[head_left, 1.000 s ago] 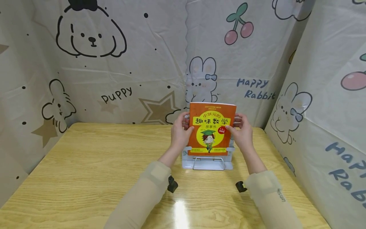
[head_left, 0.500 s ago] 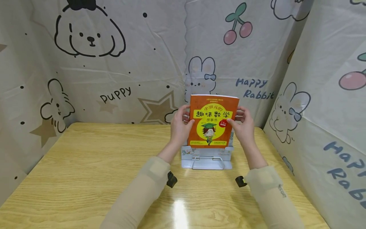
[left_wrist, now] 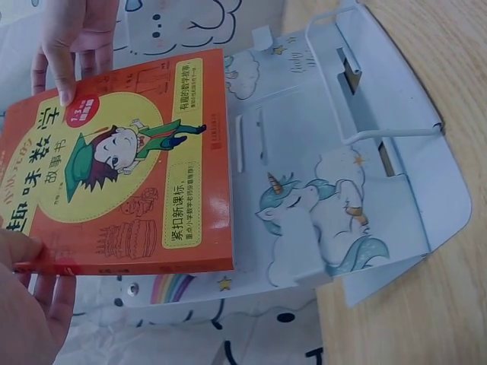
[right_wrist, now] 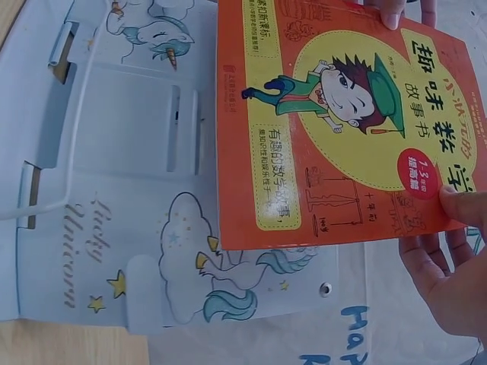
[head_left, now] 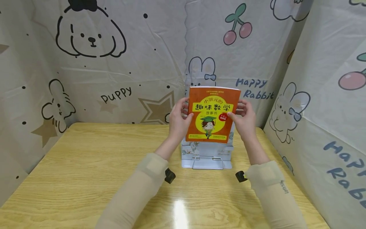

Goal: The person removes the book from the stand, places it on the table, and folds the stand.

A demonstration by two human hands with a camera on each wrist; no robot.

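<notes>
An orange book [head_left: 210, 135] with a yellow circle and a cartoon figure in a green cap is held upright in the head view. My left hand [head_left: 179, 119] grips its left edge, thumb on the cover and fingers behind. The right hand [head_left: 244, 121] pinches the opposite edge the same way. Behind and below the book stands a white book stand [head_left: 207, 163] with unicorn pictures and a wire holder at its foot. In the left wrist view the book's lower edge is apart from the stand's plate [left_wrist: 293, 190]. Part of the plate is hidden behind the cover.
The stand rests on a light wooden table [head_left: 100, 165] near its back edge. Behind the table hangs a pale cloth [head_left: 160, 63] with cartoon prints, and more cloth runs along the right side. Small black devices [head_left: 241, 176] sit at both wrists.
Both hands have raised the book up off the stand. More of the stand's plate shows below it now. The stand has stayed in place.
</notes>
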